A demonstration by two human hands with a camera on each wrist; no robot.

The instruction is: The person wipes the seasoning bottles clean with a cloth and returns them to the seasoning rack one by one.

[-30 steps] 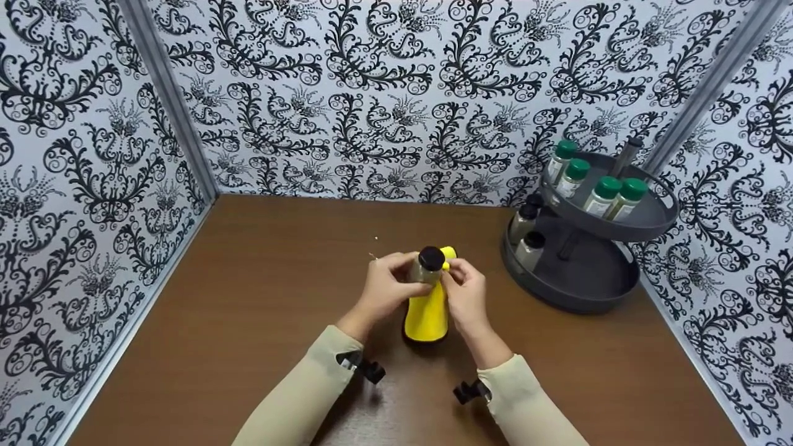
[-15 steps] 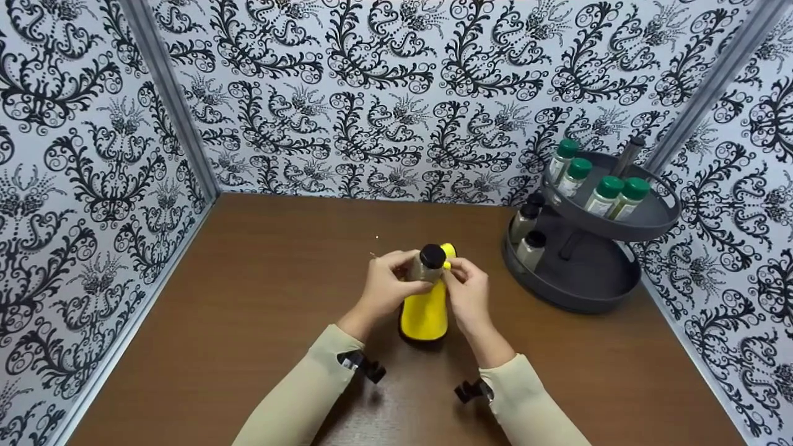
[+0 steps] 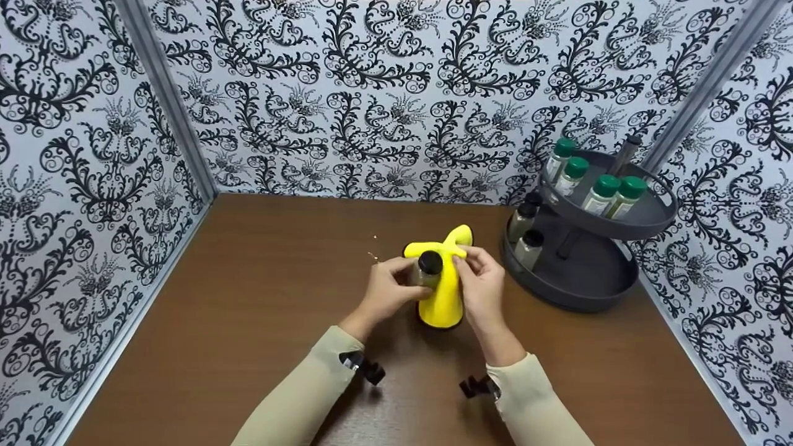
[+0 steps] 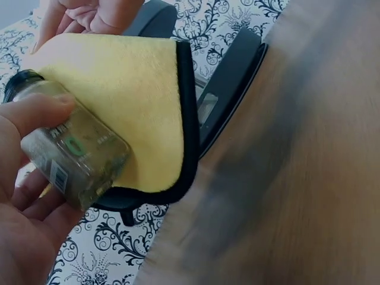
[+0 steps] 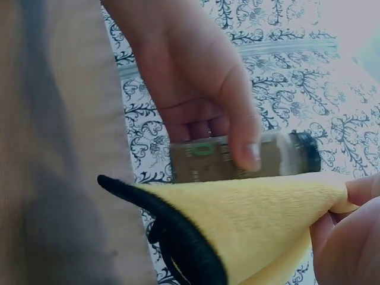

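My left hand [image 3: 389,290] grips a clear spice jar [image 4: 77,142] with a black lid, fingers and thumb round its sides. Dried green-brown contents and a barcode label show through its wall in the left wrist view. In my right hand [image 3: 482,282] a yellow cloth [image 3: 443,303] with black edging is pinched near its top, between thumb and fingers. The cloth hangs down beside the jar, bunched at the pinch and flaring out below. From the right wrist view, the cloth's upper fold covers the jar's lower side.
A dark two-tier round rack [image 3: 576,297] stands at the right. Several green-capped jars [image 3: 598,197] sit on its upper tier, black-capped jars [image 3: 530,249] on the lower one. Tiny light crumbs [image 3: 373,255] lie on the brown table [image 3: 279,297]. Patterned walls enclose it.
My right hand has shifted slightly right and pulled the cloth out from behind the jar, so its top spreads to both sides. The left hand still holds the jar, nearly in place.
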